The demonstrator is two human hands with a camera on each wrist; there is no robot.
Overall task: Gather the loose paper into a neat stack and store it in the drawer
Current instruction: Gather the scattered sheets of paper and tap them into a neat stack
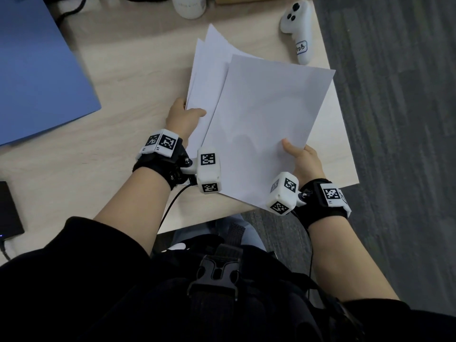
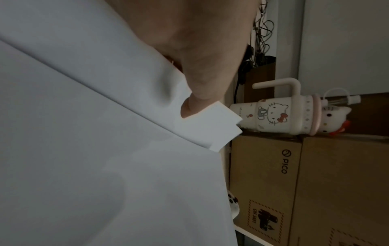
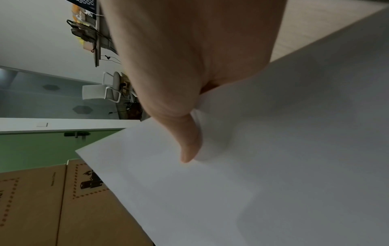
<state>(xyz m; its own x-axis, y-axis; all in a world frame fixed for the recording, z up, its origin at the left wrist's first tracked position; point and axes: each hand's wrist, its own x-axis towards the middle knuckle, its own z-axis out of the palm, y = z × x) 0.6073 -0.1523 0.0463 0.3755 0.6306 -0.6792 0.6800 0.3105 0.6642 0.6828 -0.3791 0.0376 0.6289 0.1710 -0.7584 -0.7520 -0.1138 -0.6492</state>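
The paper [image 1: 266,114] is looking light, thin and floppy, and the sheets are likely to be sliding over one another easily, so a pinch at an edge with the thumb on top and fingers underneath is the sensible hold, ideally at two opposite sides so the sheets are not sagging or fanning out. That is roughly how it is being held: the left hand [image 1: 183,117] is pinching a fanned bundle at its near left edge, thumb lying across the top sheet, and the left wrist view is showing that thumb [image 2: 195,101] pressing down close to several staggered corners. The right hand [image 1: 304,160] is pinching a separate sheet at its near right corner, thumb on top, the other fingers hidden beneath the paper; the right wrist view is showing the thumb [image 3: 189,141] bearing on the white surface. The right hand's sheet is overlapping the left bundle and hanging partly past the counter [image 1: 123,77] edge, so the sheets are not yet squared into one stack. Both holds are sitting at the near edge, leaving the far corners free and splayed toward the white controller [image 1: 297,28]. No drawer is showing in any view. A blue folder [image 1: 37,70] is lying at the left, well apart from the paper.
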